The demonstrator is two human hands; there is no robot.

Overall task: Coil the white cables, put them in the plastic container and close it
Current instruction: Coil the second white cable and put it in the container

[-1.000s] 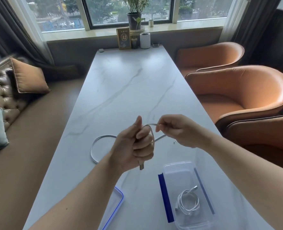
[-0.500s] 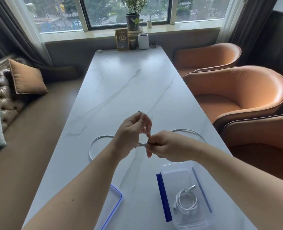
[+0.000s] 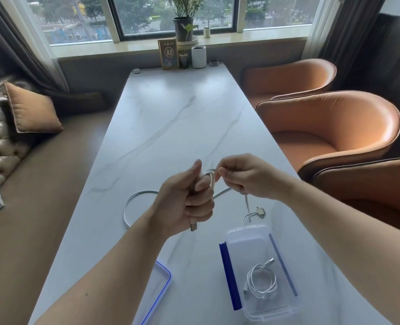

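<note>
My left hand [image 3: 189, 202] is closed in a fist around one end of a white cable [image 3: 133, 202], whose plug sticks out below the fist. The cable wraps over my left fingers, and my right hand [image 3: 245, 177] pinches it just to the right. A slack loop lies on the table to the left, and the far end with its connector [image 3: 260, 211] hangs down by the container. The clear plastic container [image 3: 248, 238] with blue clips stands open at the front right and holds another coiled white cable [image 3: 262, 282]. Its blue-rimmed lid [image 3: 163, 287] lies at the front left.
The marble table [image 3: 170, 118] runs toward a window sill. At its far end stand a framed A2 sign [image 3: 169, 53] and a white cup [image 3: 199, 57]. Orange chairs [image 3: 330, 127] line the right side, and a sofa with cushions [image 3: 30, 111] sits to the left.
My right hand has lifted from just below the left hand and carried the cable up over my left fingers. The free end has been drawn in and now lies beside the container.
</note>
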